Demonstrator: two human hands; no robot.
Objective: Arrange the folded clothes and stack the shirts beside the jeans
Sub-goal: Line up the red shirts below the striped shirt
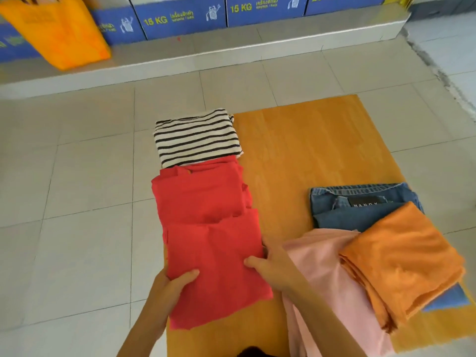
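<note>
Both hands grasp a folded red shirt (216,266) at lower centre.
Left hand (175,282) and right hand (268,266) pinch its near edges; jeans (360,204) labelled "HANDY" lie right; orange mat (309,150) bare above; boxes (180,19) read "15 KG".

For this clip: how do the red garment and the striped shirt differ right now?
The red garment is plain, while the striped shirt has dark stripes on white. The red one is gripped at its near end by the left hand and right hand; nothing touches the striped one. The red one lies nearer and overlaps the striped one's near edge. Both are folded, at the left edge of the wooden board.
</note>
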